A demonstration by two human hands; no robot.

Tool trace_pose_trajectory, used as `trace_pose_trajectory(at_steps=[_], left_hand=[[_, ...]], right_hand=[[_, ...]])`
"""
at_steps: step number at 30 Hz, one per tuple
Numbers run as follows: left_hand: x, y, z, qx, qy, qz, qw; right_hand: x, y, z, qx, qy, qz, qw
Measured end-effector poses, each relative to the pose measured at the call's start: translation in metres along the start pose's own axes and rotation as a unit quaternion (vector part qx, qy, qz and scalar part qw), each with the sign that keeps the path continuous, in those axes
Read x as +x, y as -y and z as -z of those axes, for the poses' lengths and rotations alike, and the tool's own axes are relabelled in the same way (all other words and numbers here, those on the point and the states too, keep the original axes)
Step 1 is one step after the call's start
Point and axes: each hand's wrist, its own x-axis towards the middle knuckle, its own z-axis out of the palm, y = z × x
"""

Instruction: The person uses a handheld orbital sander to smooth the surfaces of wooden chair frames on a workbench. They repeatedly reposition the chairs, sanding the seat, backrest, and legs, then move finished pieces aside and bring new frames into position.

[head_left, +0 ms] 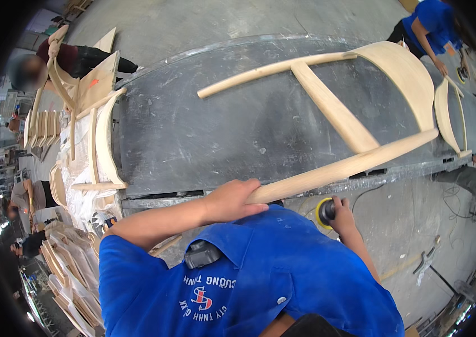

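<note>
A pale wooden chair back frame [350,160] lies on the dark grey workbench [193,143], its curved backrest panel [404,73] toward the right. One crossbar [333,106] joins its two long legs. My left hand [233,199] is wrapped round the end of the near leg, at the bench's front edge. In my right hand [342,216] is a round sander with a black body and a yellow pad [324,213], held off the bench's near side, apart from the wood. The fingers of that hand close over the sander's top.
Another chair frame [446,118] lies farther right, where a person in blue [432,25] works. At the left, chair parts [100,146] stand by the bench end, near another person. Stacked wooden parts [66,275] sit lower left. A metal stand [429,261] and cables are on the right floor.
</note>
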Motion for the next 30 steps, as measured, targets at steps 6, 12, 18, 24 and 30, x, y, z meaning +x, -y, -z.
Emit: trace_pose_trajectory(at_steps=[6, 12, 18, 24, 30], left_hand=[[0.006, -0.052, 0.045, -0.163, 0.049, -0.194, 0.966], [0.014, -0.067, 0.057, -0.454, 0.204, -0.119, 0.859], [0.017, -0.057, 0.060, -0.594, 0.237, -0.130, 0.758], [0.021, -0.059, 0.068, -0.643, 0.235, -0.166, 0.710], [0.022, -0.067, 0.081, -0.658, 0.233, -0.161, 0.698]], right_hand=[[0.106, 0.112, 0.046, 0.047, -0.069, 0.267, 0.960], [0.249, 0.284, 0.128, -0.101, -0.086, 0.234, 0.963], [0.355, 0.377, 0.146, -0.311, 0.092, 0.110, 0.939], [0.381, 0.368, 0.142, -0.277, 0.156, 0.074, 0.945], [0.346, 0.321, 0.124, -0.226, 0.001, 0.144, 0.963]])
